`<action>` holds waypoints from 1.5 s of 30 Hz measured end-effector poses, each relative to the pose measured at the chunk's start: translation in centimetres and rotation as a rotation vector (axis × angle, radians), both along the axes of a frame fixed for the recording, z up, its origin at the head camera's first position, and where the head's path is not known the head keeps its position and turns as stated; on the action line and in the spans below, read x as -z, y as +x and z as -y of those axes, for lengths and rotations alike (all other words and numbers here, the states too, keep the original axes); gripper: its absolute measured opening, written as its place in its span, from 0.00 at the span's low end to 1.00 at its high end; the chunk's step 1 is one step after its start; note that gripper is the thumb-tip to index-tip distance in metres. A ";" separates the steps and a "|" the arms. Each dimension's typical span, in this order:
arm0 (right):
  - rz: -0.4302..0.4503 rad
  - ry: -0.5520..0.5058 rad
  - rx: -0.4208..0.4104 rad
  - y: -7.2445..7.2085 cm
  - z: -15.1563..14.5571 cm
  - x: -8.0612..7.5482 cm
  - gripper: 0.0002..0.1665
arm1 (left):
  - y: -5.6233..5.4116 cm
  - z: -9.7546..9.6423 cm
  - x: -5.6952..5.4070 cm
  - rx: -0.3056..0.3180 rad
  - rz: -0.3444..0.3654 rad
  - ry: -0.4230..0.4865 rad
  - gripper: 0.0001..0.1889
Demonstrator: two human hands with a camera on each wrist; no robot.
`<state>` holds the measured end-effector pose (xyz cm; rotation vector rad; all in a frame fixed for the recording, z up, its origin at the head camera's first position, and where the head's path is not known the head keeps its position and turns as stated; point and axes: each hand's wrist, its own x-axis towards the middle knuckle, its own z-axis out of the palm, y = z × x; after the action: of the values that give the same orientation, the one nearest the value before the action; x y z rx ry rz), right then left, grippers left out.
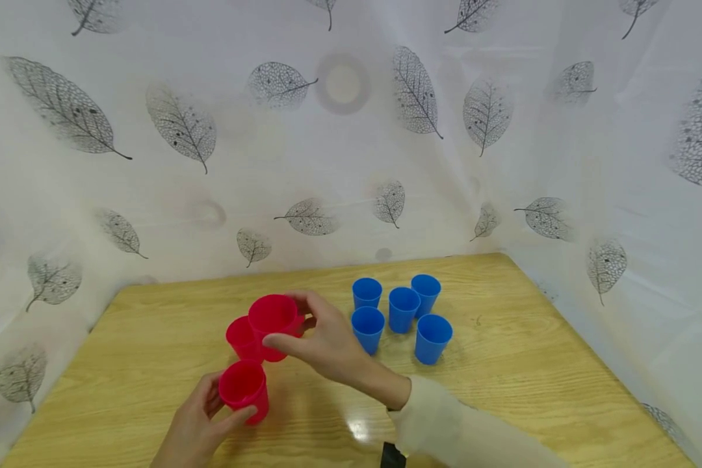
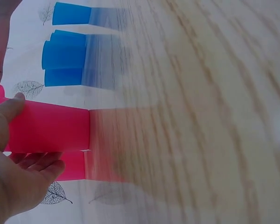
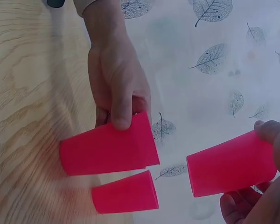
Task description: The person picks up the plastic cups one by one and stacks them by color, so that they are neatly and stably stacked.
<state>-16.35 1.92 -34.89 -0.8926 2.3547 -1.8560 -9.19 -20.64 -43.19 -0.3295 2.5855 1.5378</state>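
My left hand grips a red cup by its side, thumb on one side and fingers on the other. That cup stands upright, its base at the tabletop in the left wrist view. My right hand holds another red cup between thumb and fingers, raised above the table, slightly farther back and to the right. A third red cup stands on the table behind these two, partly hidden by the raised one in the head view. Several blue cups stand upright to the right of my right hand.
The wooden table carries all the cups. A white curtain with a leaf print surrounds its back and sides. A small black object shows at the front edge of the head view, beneath the right sleeve.
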 end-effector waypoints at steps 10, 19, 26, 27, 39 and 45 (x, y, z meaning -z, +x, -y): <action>0.050 -0.017 -0.074 0.7 1.5 -0.6 0.33 | -0.1 -0.1 0.0 0.011 0.006 0.007 0.42; 0.003 0.003 -0.127 1.0 2.7 -0.1 0.34 | -0.3 -0.1 -0.1 0.013 0.044 0.010 0.42; 0.009 0.038 -0.149 1.1 3.1 0.8 0.35 | -0.1 0.0 0.0 0.024 0.011 0.016 0.39; 0.004 0.041 -0.151 1.0 3.1 0.9 0.35 | -0.1 0.0 0.0 0.025 0.008 0.016 0.39; 0.011 0.098 -0.176 0.9 3.1 1.9 0.35 | -0.4 -0.3 -0.2 0.014 0.052 0.012 0.43; 0.015 0.126 -0.170 0.9 3.0 2.1 0.35 | -0.4 -0.4 -0.3 0.006 0.043 -0.012 0.45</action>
<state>-15.49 -1.07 -37.01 -1.0245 2.2766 -1.6267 -9.61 -20.20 -42.94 -0.3519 2.5616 1.4969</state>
